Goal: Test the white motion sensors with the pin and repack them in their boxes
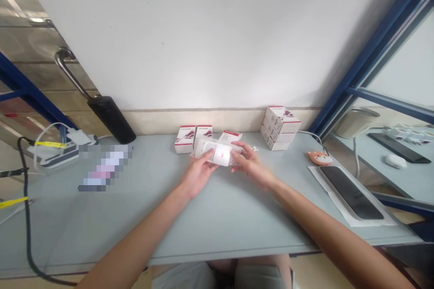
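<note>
Over a pale grey-blue table [162, 230], a stack of white-and-red boxes [280, 127] stands far right of a row of similar small boxes [185, 139]. Just in front of the row, the left hand [198, 174] and right hand [250, 165] hold a crumpled clear plastic packet [219, 151] with something white inside. The left fingers [207, 167] sit close together against its left end; the right fingers [239, 149] spread slightly around its right end.
</note>
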The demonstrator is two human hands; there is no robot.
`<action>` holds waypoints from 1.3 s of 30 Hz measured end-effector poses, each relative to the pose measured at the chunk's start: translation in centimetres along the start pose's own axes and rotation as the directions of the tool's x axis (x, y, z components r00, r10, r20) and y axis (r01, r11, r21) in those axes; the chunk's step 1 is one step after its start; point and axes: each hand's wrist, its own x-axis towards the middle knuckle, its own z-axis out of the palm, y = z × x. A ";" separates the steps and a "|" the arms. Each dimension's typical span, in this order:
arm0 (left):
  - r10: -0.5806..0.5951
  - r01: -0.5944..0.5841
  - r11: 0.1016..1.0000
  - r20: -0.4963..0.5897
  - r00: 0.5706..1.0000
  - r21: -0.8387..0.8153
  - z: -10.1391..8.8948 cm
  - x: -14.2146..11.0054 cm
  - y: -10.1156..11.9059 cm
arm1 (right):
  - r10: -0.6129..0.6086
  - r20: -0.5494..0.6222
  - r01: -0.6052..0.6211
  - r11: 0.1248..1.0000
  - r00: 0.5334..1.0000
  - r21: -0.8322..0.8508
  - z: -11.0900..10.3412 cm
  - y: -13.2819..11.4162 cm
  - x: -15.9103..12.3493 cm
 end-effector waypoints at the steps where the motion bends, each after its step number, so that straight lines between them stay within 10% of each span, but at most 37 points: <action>1: -0.017 0.017 1.000 0.002 1.000 -0.004 0.0 0.0 0.1 | 0.016 0.026 -0.016 1.000 1.000 0.015 -0.1 0.0 0.0; 13: 0.137 -0.162 0.925 0.097 0.986 0.342 1.6 -1.4 2.2 | 0.057 -0.031 -0.054 0.994 0.998 0.094 -1.4 -0.3 0.5; 18: 0.394 -0.404 0.579 0.191 0.899 0.708 -0.2 -0.9 1.3 | 0.149 -0.011 -0.149 0.989 0.989 -0.015 -2.8 -0.6 1.2; 24: 0.490 -0.443 0.325 0.252 0.835 0.836 -1.2 -0.5 0.9 | -0.101 -0.155 0.039 0.931 0.983 -0.362 -2.8 -0.3 1.2; 33: 0.311 -0.217 0.612 0.020 0.950 0.761 0.0 -1.1 0.9 | -0.242 -0.122 0.130 0.808 0.963 -0.575 -1.8 -0.1 0.3; 39: -0.067 0.094 0.796 -0.068 0.995 0.598 0.5 -1.1 1.5 | -0.324 -0.100 0.183 0.731 0.941 -0.657 -1.7 -0.1 0.5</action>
